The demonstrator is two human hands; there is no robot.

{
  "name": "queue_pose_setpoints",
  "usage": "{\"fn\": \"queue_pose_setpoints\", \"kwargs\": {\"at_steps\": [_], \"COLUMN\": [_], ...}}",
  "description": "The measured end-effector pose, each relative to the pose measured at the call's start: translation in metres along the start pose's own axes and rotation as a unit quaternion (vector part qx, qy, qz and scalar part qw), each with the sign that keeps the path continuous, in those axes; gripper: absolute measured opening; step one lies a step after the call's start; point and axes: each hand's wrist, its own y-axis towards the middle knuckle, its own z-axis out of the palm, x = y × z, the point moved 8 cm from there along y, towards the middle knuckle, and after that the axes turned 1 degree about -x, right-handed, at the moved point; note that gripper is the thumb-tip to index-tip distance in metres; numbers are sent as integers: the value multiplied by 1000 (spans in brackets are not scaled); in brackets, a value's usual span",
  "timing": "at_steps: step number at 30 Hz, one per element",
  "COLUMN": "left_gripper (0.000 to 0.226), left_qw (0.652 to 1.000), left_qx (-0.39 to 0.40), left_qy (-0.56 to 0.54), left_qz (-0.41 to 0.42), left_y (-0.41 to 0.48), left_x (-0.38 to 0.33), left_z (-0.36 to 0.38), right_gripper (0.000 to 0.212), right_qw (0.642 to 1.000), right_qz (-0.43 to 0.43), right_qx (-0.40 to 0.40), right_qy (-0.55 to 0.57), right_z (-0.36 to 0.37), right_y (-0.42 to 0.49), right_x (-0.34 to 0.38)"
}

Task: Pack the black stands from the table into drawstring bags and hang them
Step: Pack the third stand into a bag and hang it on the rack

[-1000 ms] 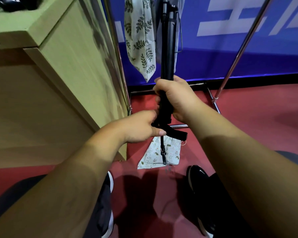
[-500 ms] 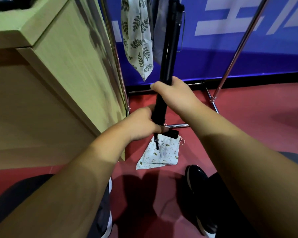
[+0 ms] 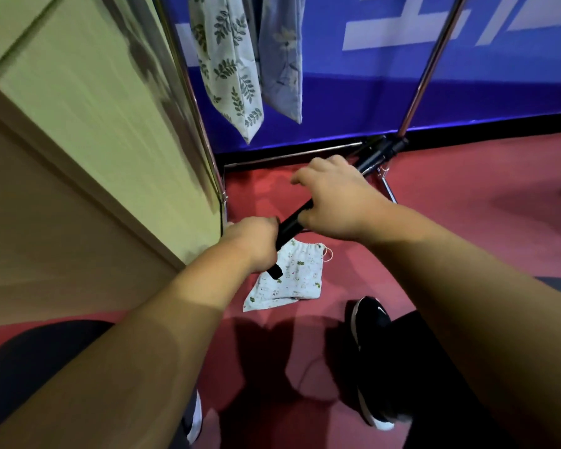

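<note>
A long black stand (image 3: 290, 223) lies slanted in both my hands, its far end (image 3: 379, 153) pointing up-right toward the rack's base. My left hand (image 3: 256, 241) grips the near end, whose tip pokes out below the fist. My right hand (image 3: 334, 202) holds the shaft further up, fingers partly lifted. On the red floor under the stand lies a small white patterned drawstring bag (image 3: 292, 280), flat and empty-looking. Two drawstring bags hang from the rack: a leaf-print one (image 3: 230, 69) and a pale blue one (image 3: 282, 59).
A wooden table side (image 3: 88, 131) fills the left. The chrome rack's poles (image 3: 191, 102) and base bar (image 3: 292, 155) stand against a blue banner wall. My black shoes (image 3: 370, 361) rest on the red floor close to the fallen bag.
The stand has swung from upright down to a low slant, its top now near the rack's base. My hands have moved apart along the shaft. The camera tilted downward.
</note>
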Motion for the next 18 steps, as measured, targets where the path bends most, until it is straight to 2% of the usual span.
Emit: {"fn": "queue_pose_setpoints", "kwargs": {"at_steps": [2, 3, 5, 7, 11, 12, 14, 18], "left_gripper": [31, 31, 31, 33, 39, 40, 47, 51], "left_qw": [999, 998, 995, 989, 982, 979, 974, 955], "left_qx": [38, 56, 96, 135, 169, 180, 206, 276], "left_qy": [10, 13, 11, 3, 35, 40, 29, -76], "left_qz": [6, 15, 37, 52, 77, 84, 94, 84], "left_y": [3, 5, 10, 13, 25, 33, 49, 97], "left_x": [-9, -14, -21, -27, -27, -25, -23, -15], "left_z": [17, 27, 47, 67, 102, 112, 129, 163], "right_gripper": [75, 72, 48, 25, 5, 4, 16, 5], "right_qw": [993, 984, 968, 958, 932, 920, 897, 894], "right_qz": [14, 24, 31, 34, 50, 55, 54, 69], "right_qx": [101, 155, 228, 256, 334, 365, 415, 412], "right_qy": [-64, -80, -99, -123, -130, -130, -141, -161], "right_z": [30, 47, 78, 104, 163, 183, 213, 256], "right_y": [-6, -10, -18, -22, -17, -13, -3, 15], "right_x": [-5, -7, -11, -16, -32, -40, -57, -99]}}
